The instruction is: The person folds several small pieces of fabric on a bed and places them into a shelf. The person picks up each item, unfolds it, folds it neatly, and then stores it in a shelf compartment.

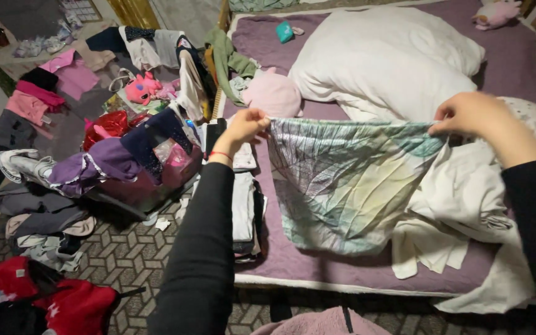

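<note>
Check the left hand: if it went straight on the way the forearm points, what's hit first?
Likely the pink cushion just beyond the left hand, which grips the pastel cloth by its top corner. Depth is unclear; the hand might pass above it toward the green garment.

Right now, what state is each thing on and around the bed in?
Pastel patterned cloth: spread out, hanging, pinched at both top corners.
Left hand: closed on the cloth's corner.
Right hand: closed on the other corner.
White pillow: lying rumpled on the bed.
White garments: crumpled, unfolded.
Clothes stack: folded, at the bed's edge.
Clothes basket: overflowing.
</note>
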